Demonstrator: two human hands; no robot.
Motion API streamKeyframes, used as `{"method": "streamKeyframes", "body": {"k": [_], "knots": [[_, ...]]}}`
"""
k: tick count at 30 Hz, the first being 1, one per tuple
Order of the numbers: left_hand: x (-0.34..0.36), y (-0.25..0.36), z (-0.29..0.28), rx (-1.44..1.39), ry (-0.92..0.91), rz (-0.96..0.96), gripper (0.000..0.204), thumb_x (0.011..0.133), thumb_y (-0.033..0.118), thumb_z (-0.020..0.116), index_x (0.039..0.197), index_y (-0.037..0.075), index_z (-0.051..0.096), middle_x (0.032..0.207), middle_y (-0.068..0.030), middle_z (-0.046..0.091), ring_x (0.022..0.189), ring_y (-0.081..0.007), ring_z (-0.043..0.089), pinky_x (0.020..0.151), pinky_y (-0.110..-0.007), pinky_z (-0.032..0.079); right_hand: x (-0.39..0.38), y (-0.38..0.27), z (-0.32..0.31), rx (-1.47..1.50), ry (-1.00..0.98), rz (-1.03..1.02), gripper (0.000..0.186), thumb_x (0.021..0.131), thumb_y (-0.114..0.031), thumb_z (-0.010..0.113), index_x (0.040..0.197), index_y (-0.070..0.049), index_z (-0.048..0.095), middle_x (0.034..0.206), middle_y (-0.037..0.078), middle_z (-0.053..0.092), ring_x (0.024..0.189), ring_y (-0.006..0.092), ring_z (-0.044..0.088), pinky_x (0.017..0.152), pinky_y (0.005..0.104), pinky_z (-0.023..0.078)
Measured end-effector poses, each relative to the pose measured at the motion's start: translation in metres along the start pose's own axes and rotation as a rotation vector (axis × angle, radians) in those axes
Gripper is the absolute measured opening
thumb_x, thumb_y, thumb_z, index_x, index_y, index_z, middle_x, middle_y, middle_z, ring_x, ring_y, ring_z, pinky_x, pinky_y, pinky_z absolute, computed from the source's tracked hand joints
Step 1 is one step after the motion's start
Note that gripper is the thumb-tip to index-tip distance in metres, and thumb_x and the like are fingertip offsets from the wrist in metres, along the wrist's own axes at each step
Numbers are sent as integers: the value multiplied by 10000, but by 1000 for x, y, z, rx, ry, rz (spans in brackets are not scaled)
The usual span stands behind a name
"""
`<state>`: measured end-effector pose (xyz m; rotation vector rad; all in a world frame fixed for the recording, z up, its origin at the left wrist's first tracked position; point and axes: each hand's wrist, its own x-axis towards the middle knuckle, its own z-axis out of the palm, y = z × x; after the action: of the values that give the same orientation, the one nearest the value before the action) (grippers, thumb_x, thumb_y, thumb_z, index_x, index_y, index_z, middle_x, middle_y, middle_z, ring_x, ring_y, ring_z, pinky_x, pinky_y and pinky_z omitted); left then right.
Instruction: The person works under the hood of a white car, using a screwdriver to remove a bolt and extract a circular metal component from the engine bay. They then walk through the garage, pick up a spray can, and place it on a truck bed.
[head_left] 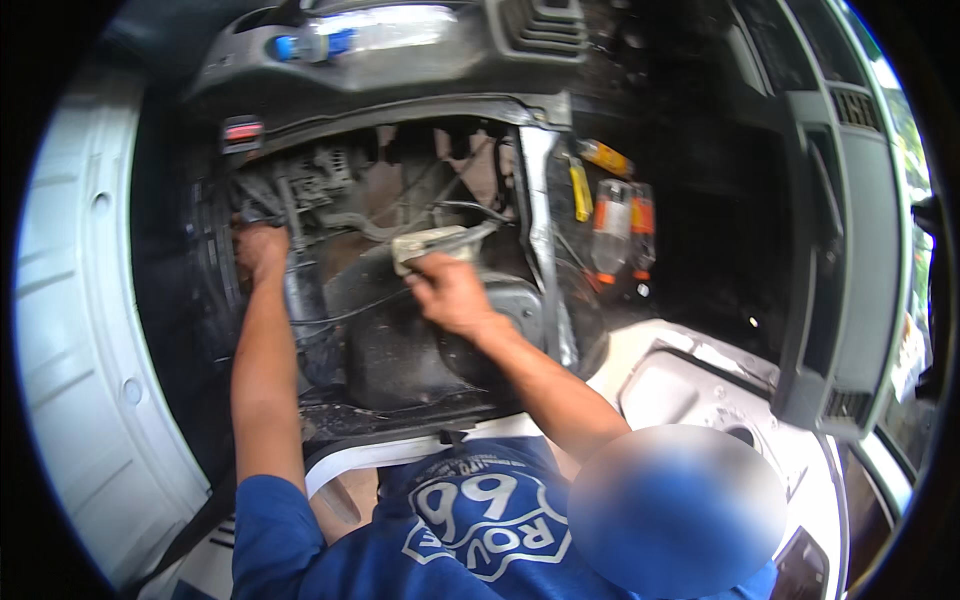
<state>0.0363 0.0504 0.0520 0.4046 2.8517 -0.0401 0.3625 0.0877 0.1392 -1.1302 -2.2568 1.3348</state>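
At the left side of an open engine compartment [380, 270], my left hand [262, 248] reaches in among dark parts. Its fingers are curled, and whatever they grip is hidden in shadow. Over the middle of the compartment, my right hand [452, 292] is closed on the lower edge of a pale cream piece [408, 248]. A greyish strip lies across that piece; blur keeps me from telling its kind. Hoses and metal parts are around both hands. A thin dark cable [350, 312] runs below the right hand toward the left side.
Behind the compartment, a clear bottle with a blue cap [385, 35] lies on a grey console [460, 70]. Two clear bottles with orange [612, 225] and a yellow item [580, 190] lie right of the metal frame. A pale door panel [670, 385] stands at lower right.
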Motion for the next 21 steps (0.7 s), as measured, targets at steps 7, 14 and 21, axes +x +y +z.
{"method": "streamKeyframes", "body": {"k": [7, 14, 21], "knots": [[14, -25, 13, -331, -42, -18, 931, 813, 373, 750, 1466, -113, 298, 1344, -327, 552, 1248, -444, 558, 1085, -467, 437, 3, 104, -135, 199, 588, 322, 245, 972, -142, 593, 1141, 13, 679, 972, 149, 716, 855, 204, 673, 824, 372, 536], [6, -37, 24, -350, -6, -89, 839, 804, 503, 747, 1373, -51, 477, 1341, -317, 562, 1232, -433, 582, 1035, -484, 478, -46, 251, -154, -645, 116, 650, 343, 884, -175, 652, 1154, 36, 659, 1078, 299, 683, 1076, 453, 643, 894, 486, 509], [19, -49, 20, -398, 35, 138, 741, 829, 408, 753, 1330, -96, 546, 1372, -353, 523, 1310, -470, 496, 1133, -447, 385, -53, 292, -154, -657, 138, 654, 370, 939, -239, 498, 1057, 67, 670, 988, 330, 688, 961, 472, 681, 801, 528, 545]]}}
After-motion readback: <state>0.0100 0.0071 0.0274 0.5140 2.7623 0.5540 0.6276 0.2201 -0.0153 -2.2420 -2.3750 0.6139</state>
